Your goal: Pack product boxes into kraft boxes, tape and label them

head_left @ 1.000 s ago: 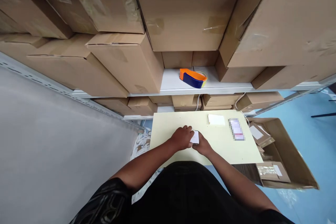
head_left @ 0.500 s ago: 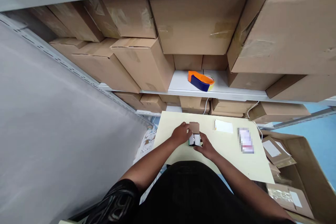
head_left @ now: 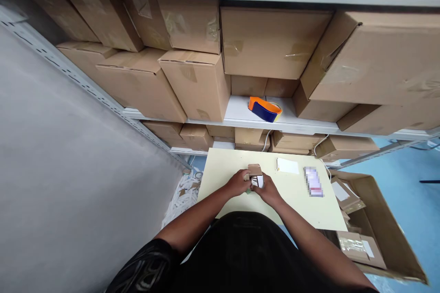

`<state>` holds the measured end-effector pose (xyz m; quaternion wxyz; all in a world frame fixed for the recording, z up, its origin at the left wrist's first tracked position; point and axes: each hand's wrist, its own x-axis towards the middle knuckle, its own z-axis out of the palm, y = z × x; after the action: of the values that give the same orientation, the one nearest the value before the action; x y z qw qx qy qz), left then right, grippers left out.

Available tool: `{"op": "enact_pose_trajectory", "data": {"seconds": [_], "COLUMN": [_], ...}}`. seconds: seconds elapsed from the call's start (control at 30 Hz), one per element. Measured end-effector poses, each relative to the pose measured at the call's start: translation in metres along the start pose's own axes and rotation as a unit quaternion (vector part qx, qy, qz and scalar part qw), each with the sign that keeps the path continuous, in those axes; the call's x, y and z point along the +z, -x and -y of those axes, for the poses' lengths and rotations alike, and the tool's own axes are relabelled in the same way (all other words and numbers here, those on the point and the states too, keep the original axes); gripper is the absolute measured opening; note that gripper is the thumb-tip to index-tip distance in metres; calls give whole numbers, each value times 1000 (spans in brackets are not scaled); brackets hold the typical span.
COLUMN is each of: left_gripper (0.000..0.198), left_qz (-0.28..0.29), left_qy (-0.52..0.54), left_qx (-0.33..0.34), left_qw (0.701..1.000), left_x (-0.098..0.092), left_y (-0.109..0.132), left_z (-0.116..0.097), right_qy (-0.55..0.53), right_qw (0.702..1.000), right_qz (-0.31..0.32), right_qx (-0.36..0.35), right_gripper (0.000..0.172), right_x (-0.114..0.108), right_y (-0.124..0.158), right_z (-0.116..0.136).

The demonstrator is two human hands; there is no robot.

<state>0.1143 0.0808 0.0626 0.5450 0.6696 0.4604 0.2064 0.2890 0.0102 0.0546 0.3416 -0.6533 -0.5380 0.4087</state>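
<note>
A small brown cardboard box with its flap up stands on the pale yellow table. Both my hands are closed round it. My left hand grips its left side. My right hand holds its right side, where a white item shows in the open box. A white card stack lies just right of the box, and a blurred white packet lies farther right.
A shelf rack packed with brown cartons rises behind the table. An orange and blue tape dispenser sits on the white shelf. An open carton with small parcels stands on the blue floor at right. A grey wall is at left.
A second ago my hands lay over a flat white item on the table. Now they hold a small brown box upright with its flap open. The view has shifted slightly.
</note>
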Motion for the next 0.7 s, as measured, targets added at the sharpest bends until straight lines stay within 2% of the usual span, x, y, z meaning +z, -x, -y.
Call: {"op": "enact_pose_trajectory", "data": {"seconds": [0.07, 0.2, 0.23, 0.33, 0.43, 0.57, 0.7], "left_gripper": [56, 49, 43, 28, 24, 48, 53], "left_qz": [8, -40, -33, 43, 66, 75, 88], "left_qy": [-39, -184, -224, -315, -364, -444, -504], "left_qx": [31, 135, 160, 200, 155, 39, -11], "left_qw": [999, 973, 961, 927, 916, 892, 859], "left_x": [-4, -8, -8, -6, 3, 23, 39], "left_y": [8, 21, 23, 22, 16, 3, -10], "left_z": [7, 6, 4, -8, -24, -50, -70], "right_qy": [29, 25, 1, -83, -93, -13, 40], "right_qw": [998, 991, 990, 988, 991, 998, 997], "right_qz": [-38, -85, -85, -78, -73, -47, -6], "right_qx": [37, 103, 109, 104, 59, -29, -62], "right_gripper": [47, 62, 63, 71, 76, 71, 86], "right_x": [3, 0, -2, -7, -9, -9, -12], "right_y": [1, 8, 11, 17, 18, 16, 15], "right_z": [-4, -24, -30, -46, -57, -64, -63]}}
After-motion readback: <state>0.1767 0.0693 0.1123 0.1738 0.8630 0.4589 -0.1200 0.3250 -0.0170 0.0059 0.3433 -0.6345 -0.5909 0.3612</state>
